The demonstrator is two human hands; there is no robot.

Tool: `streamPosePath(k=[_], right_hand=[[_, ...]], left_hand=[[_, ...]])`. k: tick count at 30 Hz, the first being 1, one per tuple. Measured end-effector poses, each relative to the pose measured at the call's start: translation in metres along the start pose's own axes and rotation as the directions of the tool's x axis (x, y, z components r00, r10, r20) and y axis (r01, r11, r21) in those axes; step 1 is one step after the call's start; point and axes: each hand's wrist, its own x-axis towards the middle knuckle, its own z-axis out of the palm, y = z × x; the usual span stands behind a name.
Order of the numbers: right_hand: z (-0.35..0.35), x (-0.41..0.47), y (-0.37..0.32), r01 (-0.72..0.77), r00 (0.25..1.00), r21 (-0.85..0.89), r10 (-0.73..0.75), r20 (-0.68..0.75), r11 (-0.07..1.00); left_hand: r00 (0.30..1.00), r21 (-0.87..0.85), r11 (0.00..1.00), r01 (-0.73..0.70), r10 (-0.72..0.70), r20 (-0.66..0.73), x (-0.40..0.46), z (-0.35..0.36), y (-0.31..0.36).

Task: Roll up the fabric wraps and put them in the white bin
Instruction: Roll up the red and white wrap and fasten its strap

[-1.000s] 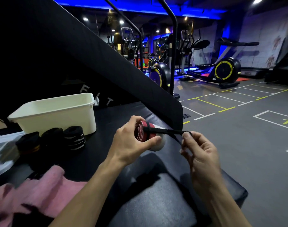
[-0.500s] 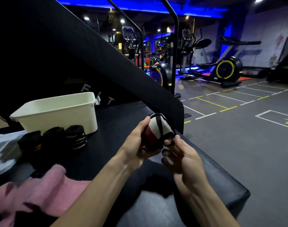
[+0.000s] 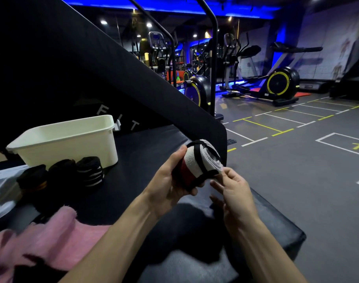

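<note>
My left hand [image 3: 170, 178] grips a rolled red, white and black fabric wrap [image 3: 197, 162] above the black padded bench [image 3: 133, 160]. A black strap runs around the roll. My right hand [image 3: 231, 188] pinches the roll's white outer edge with thumb and forefinger at its right side. The white bin [image 3: 66, 141] stands on the bench at the left, and what lies inside it is hidden. Three rolled black wraps [image 3: 62, 174] sit in a row in front of the bin.
A pink towel [image 3: 42, 242] lies on the bench near me at the lower left, with white cloth [image 3: 1, 193] at the left edge. A slanted black panel [image 3: 113, 78] rises behind the bin. Grey gym floor [image 3: 297, 170] with exercise machines [image 3: 280, 82] lies to the right.
My right hand wound the stretched black strap around the roll and now pinches its edge. The roll turned in my left hand, showing its white side.
</note>
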Motion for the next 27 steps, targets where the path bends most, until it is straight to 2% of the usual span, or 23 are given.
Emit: streamPosePath(k=[4,7,11,14,17,20,24,27], right_hand=[[0.0,0.003,0.001,0.017,0.999,-0.04,-0.015,0.034,0.999],[0.003,-0.001,-0.001,-0.006,0.992,-0.001,0.006,0.127,1.0],[0.0,-0.001,0.003,-0.041,0.987,0.108,0.023,0.161,0.993],[-0.006,0.0,0.001,-0.123,0.972,0.194,0.078,0.223,0.973],[-0.01,-0.001,-0.001,-0.182,0.95,0.239,0.108,0.293,0.954],[-0.017,0.001,-0.003,-0.09,0.973,0.222,0.038,0.229,0.971],[-0.022,0.0,-0.001,0.085,0.982,0.16,-0.11,0.155,0.983],[-0.021,0.002,0.003,0.255,0.962,-0.025,-0.251,0.108,0.967]], left_hand=[[0.999,-0.053,0.998,0.015,-0.012,0.053,-0.003,0.002,-0.001],[0.99,-0.064,0.996,0.066,-0.057,0.131,-0.002,-0.01,0.0],[0.954,-0.057,0.987,0.149,-0.128,0.271,-0.005,-0.019,0.002],[0.952,0.006,0.994,0.108,-0.105,0.289,-0.004,-0.024,0.001],[0.97,0.188,0.982,-0.018,-0.029,0.242,0.003,-0.03,-0.007],[0.971,0.29,0.948,-0.131,0.063,0.23,0.005,-0.029,-0.008],[0.969,0.327,0.925,-0.193,0.127,0.212,0.003,-0.034,0.002],[0.967,0.424,0.871,-0.25,0.197,0.164,0.0,-0.04,0.012]])
